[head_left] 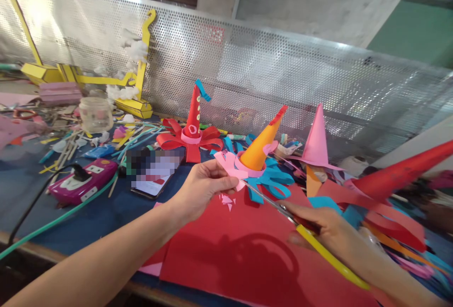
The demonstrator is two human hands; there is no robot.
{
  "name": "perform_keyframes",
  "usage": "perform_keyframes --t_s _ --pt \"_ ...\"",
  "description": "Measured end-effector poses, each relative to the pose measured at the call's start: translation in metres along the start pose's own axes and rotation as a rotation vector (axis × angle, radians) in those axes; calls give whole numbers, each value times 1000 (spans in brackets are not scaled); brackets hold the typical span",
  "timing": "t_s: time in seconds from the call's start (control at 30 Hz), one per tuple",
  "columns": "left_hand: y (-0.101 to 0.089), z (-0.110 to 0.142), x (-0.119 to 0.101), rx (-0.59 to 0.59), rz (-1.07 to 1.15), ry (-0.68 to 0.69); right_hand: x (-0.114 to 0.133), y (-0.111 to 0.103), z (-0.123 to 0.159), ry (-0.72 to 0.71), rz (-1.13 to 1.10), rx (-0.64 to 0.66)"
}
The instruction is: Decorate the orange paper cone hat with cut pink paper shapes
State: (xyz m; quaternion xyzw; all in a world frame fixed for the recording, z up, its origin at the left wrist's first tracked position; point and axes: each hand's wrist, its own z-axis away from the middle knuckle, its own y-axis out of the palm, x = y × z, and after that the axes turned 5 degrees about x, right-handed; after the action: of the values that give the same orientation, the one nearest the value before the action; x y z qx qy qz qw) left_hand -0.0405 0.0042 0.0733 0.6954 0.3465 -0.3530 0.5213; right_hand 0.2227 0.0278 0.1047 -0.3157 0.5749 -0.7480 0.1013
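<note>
My left hand (203,185) pinches the pink paper brim of an orange paper cone hat (260,149), which also has blue paper loops (271,182) under it. My right hand (320,227) grips yellow-handled scissors (283,208) whose blades point up-left to the pink brim. Small pink paper scraps (226,200) lie below on a large red paper sheet (230,250). Both hands hover just above this sheet.
A red cone hat with red loops (193,125), a pink cone hat (316,142) and a blurred red cone (399,172) stand nearby. A phone (155,170), a purple glue gun (83,182), a jar (95,113), paper strips and a yellow cardboard model (134,87) crowd the blue table before a perforated metal panel (283,76).
</note>
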Motion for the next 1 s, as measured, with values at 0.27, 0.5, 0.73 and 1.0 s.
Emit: perform_keyframes --t_s 0.27,0.5,0.73,1.0 --pt "-2 0 1 9 113 -18 14 0 -4 -18 -75 -89" --pt "-2 -2 0 7 225 -68 9 4 -7 -132 -3 -151" --pt "-3 -3 0 3 277 -57 -9 16 -16 -226 22 -240" --pt "-5 -5 0 3 369 -89 -12 31 -24 -183 -86 -293"
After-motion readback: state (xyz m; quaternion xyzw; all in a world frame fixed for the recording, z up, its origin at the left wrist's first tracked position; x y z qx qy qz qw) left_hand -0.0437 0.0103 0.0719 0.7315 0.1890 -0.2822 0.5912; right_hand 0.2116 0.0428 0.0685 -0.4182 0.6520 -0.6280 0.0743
